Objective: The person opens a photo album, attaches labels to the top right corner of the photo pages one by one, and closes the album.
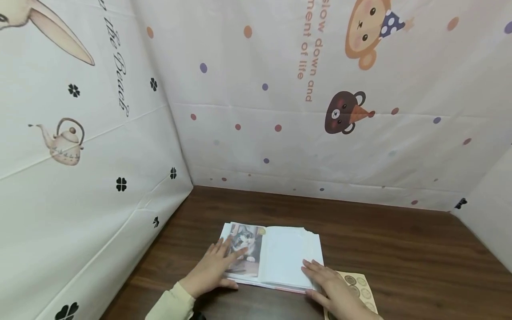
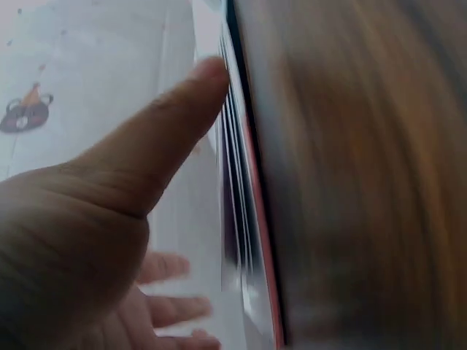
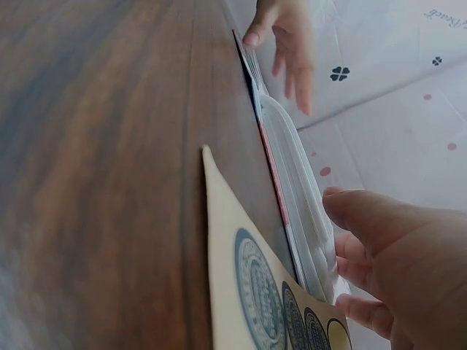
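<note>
An open photo album [image 1: 285, 258] lies on the table, its right page white. Its left page bears a cat picture [image 1: 250, 242] with a small round gold sticker [image 1: 262, 231] at the top right corner. My left hand [image 1: 212, 270] rests on the left page, fingers spread over the picture, thumb at the lower edge. Across the album, my right hand [image 1: 334, 289] touches the lower right part of the white page with extended fingers. Partly hidden beneath that hand is a cream sheet of round stickers [image 1: 363, 284], dark and pale. The right wrist view shows the album's page edges [image 3: 295, 182] from the side.
The dark brown wooden table [image 1: 412, 253] extends to the right and behind the album. White printed cloth [image 1: 248, 146] stands as walls at the back and both sides.
</note>
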`<state>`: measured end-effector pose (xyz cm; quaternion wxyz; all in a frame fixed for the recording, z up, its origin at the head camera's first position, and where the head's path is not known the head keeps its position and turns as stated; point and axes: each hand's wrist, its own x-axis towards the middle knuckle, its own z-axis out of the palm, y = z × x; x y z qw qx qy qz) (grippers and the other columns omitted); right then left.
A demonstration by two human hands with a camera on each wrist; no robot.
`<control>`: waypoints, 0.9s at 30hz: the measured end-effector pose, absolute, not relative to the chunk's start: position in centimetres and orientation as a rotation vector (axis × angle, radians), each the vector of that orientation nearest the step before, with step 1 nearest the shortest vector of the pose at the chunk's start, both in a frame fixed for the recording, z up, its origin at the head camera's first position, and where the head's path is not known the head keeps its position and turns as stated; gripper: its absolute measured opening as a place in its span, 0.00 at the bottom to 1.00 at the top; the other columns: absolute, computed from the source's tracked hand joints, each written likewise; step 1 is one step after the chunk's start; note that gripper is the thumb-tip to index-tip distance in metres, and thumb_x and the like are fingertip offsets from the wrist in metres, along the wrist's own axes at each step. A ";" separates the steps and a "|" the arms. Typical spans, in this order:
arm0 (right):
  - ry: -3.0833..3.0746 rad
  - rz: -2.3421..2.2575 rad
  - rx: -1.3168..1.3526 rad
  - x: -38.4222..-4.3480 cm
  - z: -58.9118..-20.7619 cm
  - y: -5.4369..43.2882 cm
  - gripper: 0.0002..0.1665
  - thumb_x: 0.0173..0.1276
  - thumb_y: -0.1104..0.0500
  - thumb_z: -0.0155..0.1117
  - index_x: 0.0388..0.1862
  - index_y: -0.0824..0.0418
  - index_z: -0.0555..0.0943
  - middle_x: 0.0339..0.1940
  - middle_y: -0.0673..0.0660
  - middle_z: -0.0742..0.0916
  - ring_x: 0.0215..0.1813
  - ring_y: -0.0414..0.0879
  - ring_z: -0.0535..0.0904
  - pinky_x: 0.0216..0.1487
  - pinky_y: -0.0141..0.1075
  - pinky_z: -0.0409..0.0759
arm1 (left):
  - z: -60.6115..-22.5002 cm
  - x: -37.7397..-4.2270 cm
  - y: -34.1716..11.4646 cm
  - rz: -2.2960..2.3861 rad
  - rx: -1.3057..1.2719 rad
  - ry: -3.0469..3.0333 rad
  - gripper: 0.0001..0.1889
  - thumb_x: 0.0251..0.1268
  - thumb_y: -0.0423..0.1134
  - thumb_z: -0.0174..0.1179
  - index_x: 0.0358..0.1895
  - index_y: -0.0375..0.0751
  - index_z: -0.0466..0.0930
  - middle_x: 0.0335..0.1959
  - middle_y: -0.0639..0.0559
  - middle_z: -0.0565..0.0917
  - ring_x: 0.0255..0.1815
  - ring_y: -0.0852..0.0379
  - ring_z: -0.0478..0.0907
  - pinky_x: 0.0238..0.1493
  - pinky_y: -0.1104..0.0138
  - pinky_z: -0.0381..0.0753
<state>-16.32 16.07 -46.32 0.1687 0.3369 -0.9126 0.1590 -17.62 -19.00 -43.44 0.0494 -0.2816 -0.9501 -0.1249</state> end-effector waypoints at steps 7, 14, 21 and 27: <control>-2.683 0.498 0.926 -16.3 -46.3 15.8 0.29 0.65 0.42 0.62 0.60 0.56 0.79 0.64 0.52 0.81 0.63 0.55 0.77 0.55 0.56 0.76 | -43.9 -17.5 -21.4 -0.502 -0.667 -2.999 0.51 0.41 0.58 0.72 0.72 0.49 0.60 0.64 0.19 0.66 0.68 0.24 0.62 0.63 0.32 0.60; -2.661 0.483 0.921 -16.1 -46.3 15.7 0.28 0.64 0.44 0.63 0.59 0.56 0.79 0.63 0.52 0.81 0.62 0.55 0.78 0.53 0.56 0.77 | -44.4 -18.1 -21.8 -0.371 -0.638 -2.971 0.47 0.41 0.57 0.72 0.70 0.47 0.65 0.58 0.27 0.77 0.63 0.31 0.71 0.61 0.36 0.66; -2.647 0.484 0.923 -16.1 -46.2 15.7 0.28 0.64 0.45 0.64 0.59 0.56 0.79 0.63 0.53 0.81 0.61 0.56 0.78 0.53 0.56 0.77 | -44.4 -18.6 -22.3 -0.142 -0.740 -2.867 0.43 0.43 0.61 0.69 0.65 0.46 0.71 0.51 0.33 0.83 0.55 0.39 0.79 0.54 0.47 0.77; -2.672 0.497 0.913 -16.1 -46.2 15.7 0.28 0.65 0.44 0.63 0.60 0.56 0.79 0.64 0.53 0.80 0.62 0.56 0.78 0.54 0.56 0.77 | -44.1 -18.6 -22.2 0.112 -0.874 -2.687 0.39 0.43 0.64 0.67 0.59 0.47 0.74 0.31 0.47 0.86 0.33 0.52 0.83 0.41 0.59 0.81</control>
